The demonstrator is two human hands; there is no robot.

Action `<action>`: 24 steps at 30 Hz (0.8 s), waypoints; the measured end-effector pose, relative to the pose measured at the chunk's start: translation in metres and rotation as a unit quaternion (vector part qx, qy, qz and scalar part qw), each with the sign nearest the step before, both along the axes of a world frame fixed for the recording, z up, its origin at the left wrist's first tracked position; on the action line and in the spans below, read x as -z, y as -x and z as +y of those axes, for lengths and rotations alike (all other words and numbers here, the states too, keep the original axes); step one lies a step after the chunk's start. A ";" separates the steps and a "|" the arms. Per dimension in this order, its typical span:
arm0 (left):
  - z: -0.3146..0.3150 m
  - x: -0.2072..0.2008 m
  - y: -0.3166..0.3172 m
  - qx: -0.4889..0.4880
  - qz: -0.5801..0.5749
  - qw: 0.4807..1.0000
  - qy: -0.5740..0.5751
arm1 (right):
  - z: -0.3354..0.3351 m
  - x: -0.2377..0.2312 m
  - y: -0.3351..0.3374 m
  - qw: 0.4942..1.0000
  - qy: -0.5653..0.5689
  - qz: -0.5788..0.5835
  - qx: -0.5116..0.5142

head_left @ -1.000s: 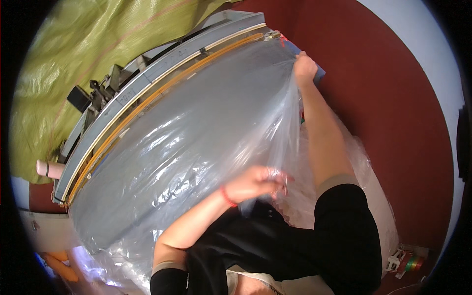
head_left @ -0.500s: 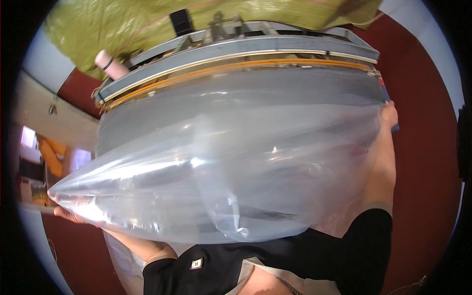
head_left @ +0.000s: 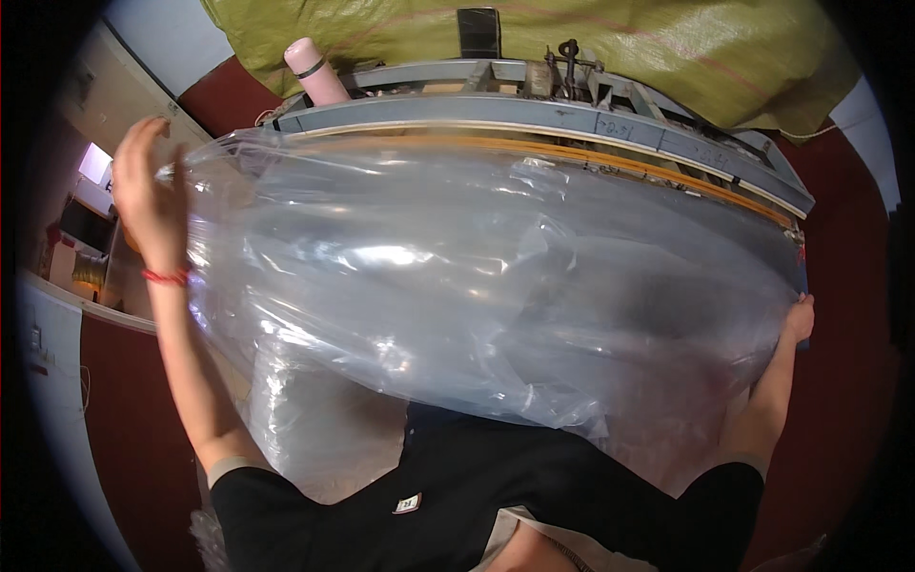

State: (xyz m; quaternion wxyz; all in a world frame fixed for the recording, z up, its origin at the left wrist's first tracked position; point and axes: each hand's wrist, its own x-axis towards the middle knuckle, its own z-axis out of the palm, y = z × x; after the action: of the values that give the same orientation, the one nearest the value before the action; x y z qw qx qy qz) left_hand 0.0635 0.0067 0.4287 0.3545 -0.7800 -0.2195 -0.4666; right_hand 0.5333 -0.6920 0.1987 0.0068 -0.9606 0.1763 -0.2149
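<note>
A large sheet of clear plastic film [head_left: 410,296] stretches across in front of me, wrinkled and shiny, with its near edge sagging close to my shirt. My right hand [head_left: 799,319] is closed on the film's right end. At the far left my left hand [head_left: 148,195] is raised, its fingers stretched out and apart, with a red band round the wrist. It is beside the film's gathered left end and holds nothing that I can see. More clear film [head_left: 324,419] hangs below on the left.
Behind the film runs a grey metal frame [head_left: 448,110] with an orange strip [head_left: 610,162] along it. A pink bottle [head_left: 319,76], a dark flat object [head_left: 478,33] and a metal clamp [head_left: 569,71] are along its back. Yellow-green sheeting [head_left: 658,57] covers the area beyond.
My left hand has let go of the film's pointed left corner and moved up and away from me. The film's left end has spread out and shifted back. My right hand keeps its hold.
</note>
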 end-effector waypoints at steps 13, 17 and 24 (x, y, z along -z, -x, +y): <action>0.029 0.209 -0.058 0.187 0.321 0.822 0.431 | 0.006 0.008 -0.007 1.000 -0.012 0.005 0.013; 0.006 0.209 -0.089 0.257 0.312 0.796 0.451 | 0.010 0.006 -0.004 0.999 -0.053 -0.009 0.002; 0.011 0.223 -0.136 0.204 0.172 0.872 0.410 | -0.134 0.030 -0.043 0.799 -0.541 -0.132 -0.227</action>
State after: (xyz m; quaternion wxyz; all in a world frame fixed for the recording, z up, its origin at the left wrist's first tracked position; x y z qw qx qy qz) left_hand 0.1991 0.0172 0.2052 -0.0676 -0.9507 -0.1624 -0.2552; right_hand 0.5767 -0.8261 0.1691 0.5976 -0.7751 0.0377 -0.2016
